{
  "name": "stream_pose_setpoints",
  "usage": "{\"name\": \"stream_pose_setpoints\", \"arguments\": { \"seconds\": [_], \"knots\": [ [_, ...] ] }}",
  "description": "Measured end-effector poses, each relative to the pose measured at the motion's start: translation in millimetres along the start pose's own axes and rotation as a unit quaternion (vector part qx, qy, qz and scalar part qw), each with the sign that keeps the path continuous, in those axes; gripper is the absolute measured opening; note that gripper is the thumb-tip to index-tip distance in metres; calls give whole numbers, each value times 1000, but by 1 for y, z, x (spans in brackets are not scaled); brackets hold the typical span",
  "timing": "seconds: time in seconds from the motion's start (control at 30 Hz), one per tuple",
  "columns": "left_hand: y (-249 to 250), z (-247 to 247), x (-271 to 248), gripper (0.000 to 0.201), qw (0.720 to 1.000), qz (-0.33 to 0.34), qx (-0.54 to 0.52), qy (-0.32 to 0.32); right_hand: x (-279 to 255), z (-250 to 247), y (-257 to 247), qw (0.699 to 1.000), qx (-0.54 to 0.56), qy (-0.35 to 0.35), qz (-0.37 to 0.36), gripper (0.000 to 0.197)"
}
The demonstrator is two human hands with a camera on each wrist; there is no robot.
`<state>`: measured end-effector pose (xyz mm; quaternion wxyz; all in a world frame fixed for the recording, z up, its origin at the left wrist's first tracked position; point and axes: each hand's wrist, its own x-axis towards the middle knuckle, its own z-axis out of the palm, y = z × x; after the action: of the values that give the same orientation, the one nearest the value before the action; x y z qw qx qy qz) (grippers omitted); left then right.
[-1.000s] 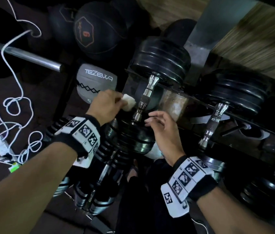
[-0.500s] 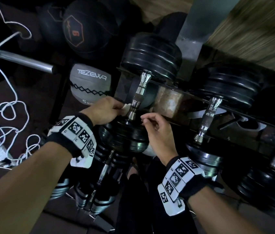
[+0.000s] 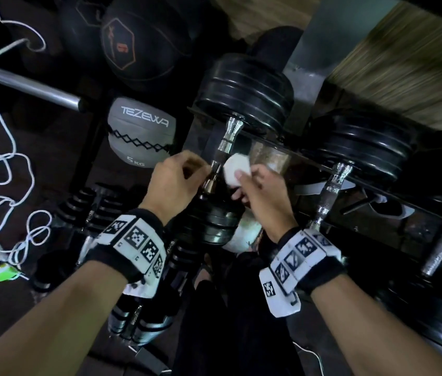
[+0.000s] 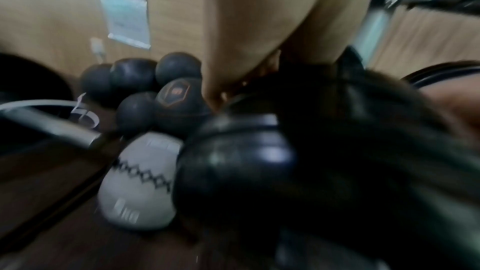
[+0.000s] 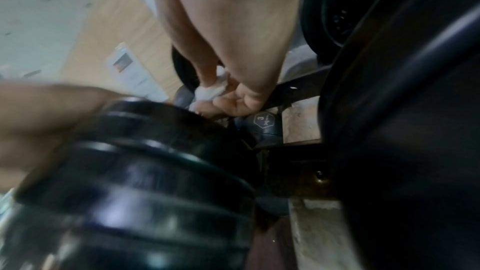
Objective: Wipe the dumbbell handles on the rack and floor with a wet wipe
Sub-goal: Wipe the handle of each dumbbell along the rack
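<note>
wet wipe (image 3: 234,169) right of dumbbell handle (image 3: 223,150) | left hand (image 3: 172,180) opposite (rack-mounted)

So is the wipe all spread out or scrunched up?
Scrunched up: the wet wipe is a small white wad pinched in the right hand.

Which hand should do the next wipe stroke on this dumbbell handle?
Right. The right hand pinches the wet wipe against the chrome handle. The left hand is curled at the handle's lower end with no wipe visible, so it likely steadies.

white wipe (image 5: 207,90) in hand (image 5: 233,81)
</note>
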<state>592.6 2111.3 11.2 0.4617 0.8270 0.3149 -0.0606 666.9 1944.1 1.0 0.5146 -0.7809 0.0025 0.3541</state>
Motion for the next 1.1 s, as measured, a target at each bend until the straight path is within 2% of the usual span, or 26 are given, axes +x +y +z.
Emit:
{"name": "stream_pose_setpoints", "arguments": {
  "seconds": [0.1, 0.17, 0.2, 0.3, 0.43, 0.57, 0.63, 0.77, 0.93, 1.1],
  "knots": [
    [-11, 14, -5, 15, 994, -60, 0, 86, 33, -1, 3, 993, 39, 92, 58, 15],
    [-12, 16, -6, 20, 992, -75, -26, 103, 53, 6, 2, 992, 48, 83, 77, 12],
    [-13, 16, -6, 24, 991, -81, -42, 101, 62, 10, -2, 995, 36, 67, 70, 17],
    [-12, 14, -9, 35, 991, -78, -60, 95, 77, 19, -16, 995, -89, 49, 2, 19],
    [-11, 15, -9, 34, 989, -82, -61, 109, 70, 23, -14, 978, -153, 114, -85, 23],
    [-10, 16, -9, 27, 989, -85, -41, 116, 49, 24, -17, 970, -109, 168, -138, 18],
    [-10, 16, -9, 26, 989, -84, -31, 116, 42, 25, -24, 964, -100, 183, -165, 22],
    [-8, 15, -9, 30, 990, -85, -37, 109, 36, 31, -32, 946, -160, 175, -221, 28],
    [-7, 15, -9, 36, 990, -86, -35, 105, 33, 46, -49, 955, -208, 156, -145, 31],
    [-7, 13, -10, 34, 991, -85, -36, 101, 29, 33, -44, 938, -236, 190, -165, 29]
  ]
}}
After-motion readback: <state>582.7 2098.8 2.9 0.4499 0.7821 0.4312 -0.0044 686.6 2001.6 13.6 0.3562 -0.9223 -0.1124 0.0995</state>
